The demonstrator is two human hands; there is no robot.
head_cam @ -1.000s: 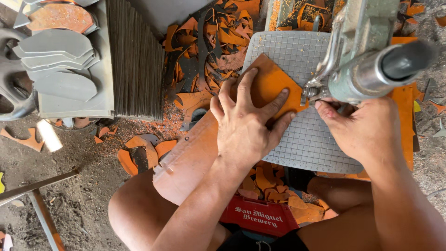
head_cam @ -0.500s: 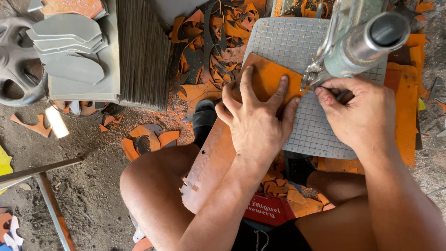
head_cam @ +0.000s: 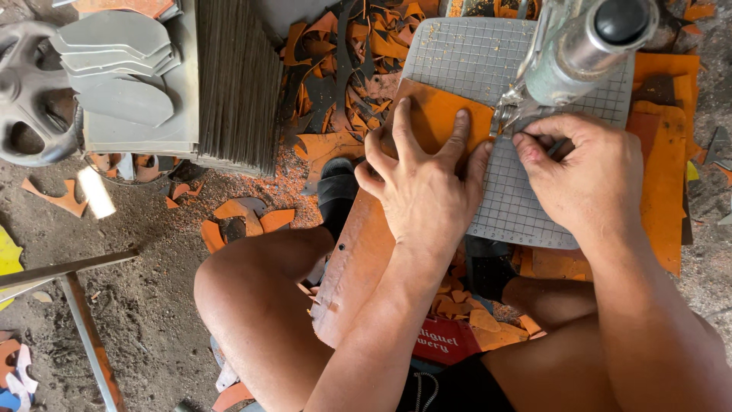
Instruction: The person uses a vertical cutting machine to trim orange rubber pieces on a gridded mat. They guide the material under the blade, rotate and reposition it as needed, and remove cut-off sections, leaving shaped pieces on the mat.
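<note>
Left hand [head_cam: 423,183] flat, fingers spread — pressing orange sheet [head_cam: 366,252] onto gridded cutting mat [head_cam: 473,61], grip released. Right hand [head_cam: 583,172] curled beside grey cylindrical tool [head_cam: 579,46] at sheet's edge — grip unclear. Sheet runs from mat down across knee. Orange scraps [head_cam: 358,46] litter floor.

The dirt floor [head_cam: 145,305] carries orange scraps [head_cam: 244,217] and sawdust at centre, a metal bar [head_cam: 69,267] near left, and grey sole blanks [head_cam: 122,69] on a stack of grey sheets [head_cam: 236,84] far left. Far right, a gridded cutting mat [head_cam: 473,61] bears an orange sheet [head_cam: 435,122].
</note>
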